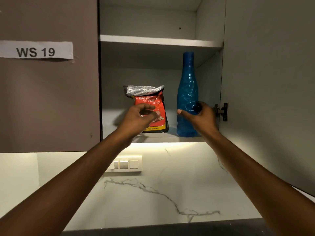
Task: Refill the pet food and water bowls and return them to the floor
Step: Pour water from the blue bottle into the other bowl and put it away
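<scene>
An open wall cabinet [162, 40] hangs overhead, pale grey inside, with a bare upper shelf and its right door [272, 82] swung wide on a metal hinge [221, 111]. The closed brown door [49, 99] to the left carries a taped paper label [36, 49] reading "WS 19". Below, a lit white marble backsplash [153, 193] with grey veins holds a row of wall switches [126, 164].

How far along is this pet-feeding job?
Early. Done: the cupboard door stands open. In hand: the right hand wraps the blue bottle, and the left hand is open in front of the red puppy food bag, both on the shelf. Left: filling; no bowls are visible.
</scene>
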`<control>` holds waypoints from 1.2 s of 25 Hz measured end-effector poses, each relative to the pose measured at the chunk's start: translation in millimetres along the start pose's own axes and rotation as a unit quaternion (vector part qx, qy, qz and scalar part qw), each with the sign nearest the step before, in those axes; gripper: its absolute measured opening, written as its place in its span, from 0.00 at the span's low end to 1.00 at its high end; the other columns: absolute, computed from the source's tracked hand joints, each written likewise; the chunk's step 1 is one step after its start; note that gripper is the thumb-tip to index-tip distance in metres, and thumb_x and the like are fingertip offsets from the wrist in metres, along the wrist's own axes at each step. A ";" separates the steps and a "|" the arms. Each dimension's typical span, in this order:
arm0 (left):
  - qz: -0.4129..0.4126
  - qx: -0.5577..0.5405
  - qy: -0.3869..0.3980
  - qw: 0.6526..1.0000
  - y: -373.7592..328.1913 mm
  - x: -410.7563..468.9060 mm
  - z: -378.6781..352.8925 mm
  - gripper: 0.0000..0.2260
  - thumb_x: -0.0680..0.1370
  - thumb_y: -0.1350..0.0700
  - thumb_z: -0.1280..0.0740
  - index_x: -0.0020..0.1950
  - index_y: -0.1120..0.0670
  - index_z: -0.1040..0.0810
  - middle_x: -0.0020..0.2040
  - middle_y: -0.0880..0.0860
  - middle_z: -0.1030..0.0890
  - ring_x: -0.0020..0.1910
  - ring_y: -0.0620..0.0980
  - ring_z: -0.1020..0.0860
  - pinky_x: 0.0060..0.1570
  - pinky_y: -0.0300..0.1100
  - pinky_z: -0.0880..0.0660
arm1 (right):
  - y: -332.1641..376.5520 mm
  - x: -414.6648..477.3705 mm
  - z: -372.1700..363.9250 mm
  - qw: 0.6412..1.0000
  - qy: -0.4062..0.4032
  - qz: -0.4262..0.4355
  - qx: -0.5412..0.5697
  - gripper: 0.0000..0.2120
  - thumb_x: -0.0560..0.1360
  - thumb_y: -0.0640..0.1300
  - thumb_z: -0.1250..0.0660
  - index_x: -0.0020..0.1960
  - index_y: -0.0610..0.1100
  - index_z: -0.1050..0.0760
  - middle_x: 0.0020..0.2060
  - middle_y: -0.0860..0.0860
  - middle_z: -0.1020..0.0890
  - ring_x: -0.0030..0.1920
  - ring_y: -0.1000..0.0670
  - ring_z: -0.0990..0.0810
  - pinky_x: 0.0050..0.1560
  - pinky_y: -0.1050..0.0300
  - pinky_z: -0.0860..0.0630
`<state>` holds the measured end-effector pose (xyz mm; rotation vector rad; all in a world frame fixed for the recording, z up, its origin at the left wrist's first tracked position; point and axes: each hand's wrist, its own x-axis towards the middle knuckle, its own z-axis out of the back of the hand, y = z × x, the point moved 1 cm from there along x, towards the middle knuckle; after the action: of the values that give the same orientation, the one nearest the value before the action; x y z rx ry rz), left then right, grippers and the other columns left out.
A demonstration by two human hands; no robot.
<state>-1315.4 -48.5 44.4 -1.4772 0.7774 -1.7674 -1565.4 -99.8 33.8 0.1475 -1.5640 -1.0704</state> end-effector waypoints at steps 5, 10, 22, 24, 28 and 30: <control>-0.020 -0.064 0.038 0.997 -21.3 -15.8 -21.6 0.25 0.81 0.50 0.26 0.76 0.53 0.25 0.68 0.54 0.18 0.66 0.51 0.18 0.63 0.50 0.17 | 40.4 -66.6 18.0 0.999 0.044 0.019 0.022 0.37 0.67 0.63 0.17 0.70 0.48 0.22 0.57 0.59 0.14 0.54 0.61 0.13 0.50 0.67 0.16; -0.049 -0.110 0.056 0.991 -25.3 -54.1 -23.5 0.20 0.81 0.52 0.25 0.72 0.54 0.21 0.63 0.54 0.13 0.58 0.48 0.13 0.53 0.44 0.14 | 29.1 -152.5 17.3 0.994 0.112 -0.020 -0.006 0.41 0.65 0.66 0.17 0.72 0.50 0.23 0.62 0.55 0.13 0.59 0.54 0.13 0.61 0.47 0.14; 0.278 -0.155 0.070 0.945 222.6 -273.2 -30.4 0.16 0.79 0.52 0.24 0.66 0.50 0.18 0.58 0.50 0.11 0.58 0.50 0.12 0.51 0.44 0.14 | -109.8 -393.3 22.6 0.907 0.377 -0.176 -0.071 0.40 0.66 0.52 0.14 0.75 0.54 0.24 0.60 0.59 0.13 0.59 0.60 0.14 0.63 0.56 0.16; 0.327 -0.154 0.039 0.932 246.7 -302.2 -35.9 0.13 0.79 0.52 0.24 0.63 0.48 0.18 0.57 0.47 0.11 0.57 0.49 0.12 0.53 0.48 0.14 | -124.4 -417.0 22.0 0.890 0.404 -0.196 -0.080 0.40 0.65 0.54 0.14 0.74 0.57 0.25 0.60 0.61 0.14 0.59 0.63 0.15 0.61 0.61 0.17; 0.407 -0.196 -0.003 0.892 279.8 -345.2 -48.0 0.16 0.80 0.50 0.25 0.67 0.51 0.19 0.59 0.50 0.11 0.58 0.52 0.12 0.55 0.52 0.15 | -143.7 -444.8 25.5 0.862 0.449 -0.189 -0.137 0.41 0.64 0.55 0.15 0.75 0.58 0.25 0.61 0.61 0.14 0.59 0.64 0.15 0.62 0.60 0.17; 0.444 -0.224 -0.032 0.867 288.5 -363.1 -56.1 0.16 0.80 0.51 0.25 0.67 0.53 0.19 0.59 0.53 0.11 0.56 0.54 0.12 0.51 0.48 0.15 | -149.1 -449.2 30.7 0.844 0.477 -0.181 -0.167 0.41 0.63 0.55 0.16 0.75 0.59 0.26 0.61 0.60 0.13 0.58 0.63 0.15 0.63 0.55 0.16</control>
<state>-1292.9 81.5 -403.7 -1.1212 1.5929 -0.8537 -1515.9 108.8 -389.3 0.6493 -0.4382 -1.2603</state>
